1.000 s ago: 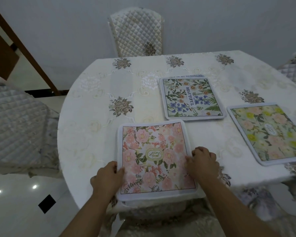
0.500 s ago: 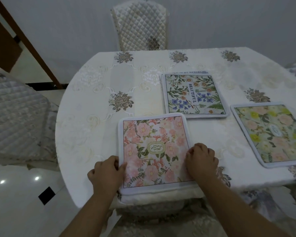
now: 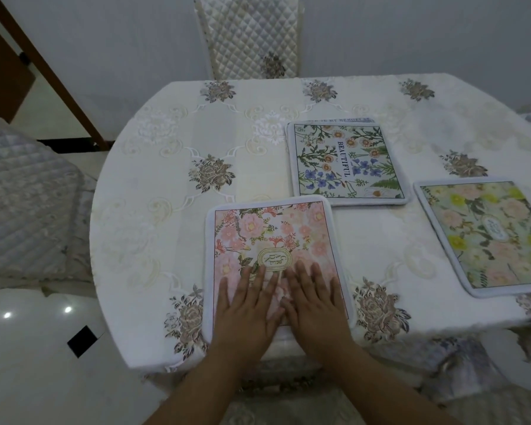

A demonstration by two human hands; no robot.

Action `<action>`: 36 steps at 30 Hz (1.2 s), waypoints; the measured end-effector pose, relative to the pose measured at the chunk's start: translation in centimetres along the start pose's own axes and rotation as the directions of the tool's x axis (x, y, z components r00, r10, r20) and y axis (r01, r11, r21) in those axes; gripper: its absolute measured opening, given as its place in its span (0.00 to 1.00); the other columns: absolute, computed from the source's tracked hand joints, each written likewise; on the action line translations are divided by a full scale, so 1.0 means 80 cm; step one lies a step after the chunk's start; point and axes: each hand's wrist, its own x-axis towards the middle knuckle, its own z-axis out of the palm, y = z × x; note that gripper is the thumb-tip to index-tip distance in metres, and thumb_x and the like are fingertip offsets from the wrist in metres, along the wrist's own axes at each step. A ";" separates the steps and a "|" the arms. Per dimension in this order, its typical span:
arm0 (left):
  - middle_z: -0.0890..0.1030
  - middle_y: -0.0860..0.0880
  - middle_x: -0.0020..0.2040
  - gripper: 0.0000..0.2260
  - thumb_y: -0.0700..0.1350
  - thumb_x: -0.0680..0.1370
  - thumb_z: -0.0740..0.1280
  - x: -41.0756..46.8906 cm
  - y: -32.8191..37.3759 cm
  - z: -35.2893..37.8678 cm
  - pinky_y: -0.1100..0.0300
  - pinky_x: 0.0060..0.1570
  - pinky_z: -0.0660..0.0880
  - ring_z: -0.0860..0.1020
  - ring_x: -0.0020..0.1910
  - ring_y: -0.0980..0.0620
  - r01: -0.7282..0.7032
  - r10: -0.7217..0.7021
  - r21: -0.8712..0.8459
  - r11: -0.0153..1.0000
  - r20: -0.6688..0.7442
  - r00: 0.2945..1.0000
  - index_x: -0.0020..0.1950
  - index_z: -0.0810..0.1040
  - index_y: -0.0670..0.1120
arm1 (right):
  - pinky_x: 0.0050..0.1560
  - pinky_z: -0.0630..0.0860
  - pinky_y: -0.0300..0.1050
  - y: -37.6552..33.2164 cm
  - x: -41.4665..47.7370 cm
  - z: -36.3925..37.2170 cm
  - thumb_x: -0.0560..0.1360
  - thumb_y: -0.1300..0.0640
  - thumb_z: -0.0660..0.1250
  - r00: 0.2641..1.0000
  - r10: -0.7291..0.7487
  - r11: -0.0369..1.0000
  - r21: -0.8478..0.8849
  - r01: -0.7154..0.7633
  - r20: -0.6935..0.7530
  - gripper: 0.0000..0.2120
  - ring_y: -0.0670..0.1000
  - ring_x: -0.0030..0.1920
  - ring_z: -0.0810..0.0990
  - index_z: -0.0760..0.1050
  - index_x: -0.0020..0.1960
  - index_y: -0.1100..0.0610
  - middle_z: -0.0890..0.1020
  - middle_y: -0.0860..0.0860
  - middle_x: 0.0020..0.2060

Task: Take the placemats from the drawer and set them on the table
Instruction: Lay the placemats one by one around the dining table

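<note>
Both hands, left hand and right hand, press flat on the pink placemat.

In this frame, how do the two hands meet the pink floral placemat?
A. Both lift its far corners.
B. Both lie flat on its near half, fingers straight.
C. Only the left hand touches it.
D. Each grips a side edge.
B: the left hand and right hand lie side by side, palms down with fingers straight, on the near half of the pink floral placemat.
</note>
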 end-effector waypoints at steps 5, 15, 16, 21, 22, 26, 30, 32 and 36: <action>0.46 0.49 0.81 0.32 0.66 0.81 0.46 -0.023 -0.042 -0.009 0.35 0.74 0.47 0.44 0.80 0.47 0.121 -0.120 0.048 0.992 -0.015 0.993 0.81 0.44 0.53 | 0.75 0.35 0.63 0.053 -0.021 -0.015 0.81 0.38 0.38 0.984 0.177 0.984 -0.012 -0.176 0.026 0.30 0.52 0.77 0.30 0.30 0.78 0.47 0.33 0.47 0.78; 0.45 0.50 0.80 0.32 0.65 0.81 0.40 0.000 -0.058 -0.033 0.38 0.74 0.40 0.42 0.79 0.49 0.229 -0.229 0.027 0.973 0.032 0.973 0.80 0.43 0.48 | 0.76 0.32 0.55 0.072 0.018 -0.040 0.80 0.37 0.36 0.983 0.175 0.983 0.049 -0.177 0.050 0.32 0.50 0.75 0.26 0.31 0.78 0.49 0.33 0.48 0.77; 0.40 0.51 0.80 0.31 0.64 0.81 0.38 0.017 -0.052 -0.037 0.40 0.74 0.36 0.37 0.78 0.50 0.200 -0.200 0.014 0.980 0.027 0.979 0.79 0.38 0.50 | 0.76 0.33 0.53 0.066 0.037 -0.043 0.81 0.37 0.37 0.988 0.149 0.985 0.077 -0.151 0.039 0.31 0.50 0.75 0.27 0.33 0.79 0.49 0.35 0.48 0.78; 0.38 0.52 0.80 0.29 0.63 0.81 0.39 0.109 -0.029 -0.049 0.46 0.76 0.39 0.35 0.78 0.51 0.107 -0.111 -0.077 0.991 -0.048 0.993 0.79 0.35 0.54 | 0.77 0.39 0.52 0.051 0.133 -0.056 0.82 0.41 0.42 0.989 0.145 0.976 0.171 -0.137 -0.035 0.31 0.50 0.78 0.34 0.37 0.80 0.53 0.38 0.50 0.79; 0.38 0.52 0.80 0.30 0.63 0.81 0.40 0.126 -0.026 -0.051 0.46 0.76 0.39 0.35 0.78 0.51 0.092 -0.096 -0.080 0.993 -0.050 0.994 0.79 0.36 0.54 | 0.78 0.39 0.52 0.053 0.148 -0.058 0.82 0.42 0.42 0.989 0.146 0.975 0.177 -0.138 -0.030 0.31 0.50 0.78 0.35 0.38 0.80 0.53 0.38 0.50 0.79; 0.38 0.54 0.80 0.31 0.65 0.80 0.38 0.174 -0.020 -0.050 0.45 0.76 0.39 0.35 0.78 0.53 0.041 -0.041 -0.048 0.998 -0.001 0.999 0.80 0.37 0.53 | 0.78 0.40 0.52 0.059 0.171 -0.056 0.83 0.42 0.42 0.996 0.094 0.981 0.169 -0.092 0.001 0.29 0.47 0.78 0.37 0.41 0.80 0.51 0.40 0.48 0.79; 0.37 0.54 0.80 0.30 0.65 0.80 0.38 0.177 -0.034 -0.025 0.42 0.75 0.37 0.33 0.77 0.52 0.070 -0.070 -0.015 0.997 0.012 0.997 0.79 0.35 0.55 | 0.76 0.51 0.55 0.097 0.170 -0.058 0.83 0.43 0.42 0.974 0.206 0.969 0.159 -0.189 -0.099 0.26 0.49 0.79 0.49 0.49 0.80 0.47 0.52 0.45 0.79; 0.38 0.55 0.80 0.30 0.65 0.81 0.39 0.174 -0.035 -0.020 0.42 0.75 0.38 0.33 0.77 0.52 0.071 -0.071 -0.012 0.997 -0.025 0.997 0.79 0.35 0.55 | 0.72 0.58 0.58 0.128 0.174 -0.068 0.83 0.46 0.49 0.936 0.308 0.947 0.149 -0.285 -0.170 0.23 0.55 0.76 0.57 0.57 0.78 0.45 0.60 0.46 0.78; 0.38 0.55 0.80 0.29 0.65 0.81 0.40 0.173 -0.032 -0.021 0.43 0.75 0.38 0.32 0.77 0.53 0.069 -0.069 -0.010 0.998 -0.048 0.996 0.79 0.35 0.56 | 0.68 0.60 0.61 0.175 0.197 -0.085 0.79 0.43 0.60 0.932 0.308 0.951 0.053 -0.303 -0.189 0.23 0.58 0.74 0.59 0.63 0.73 0.39 0.65 0.46 0.75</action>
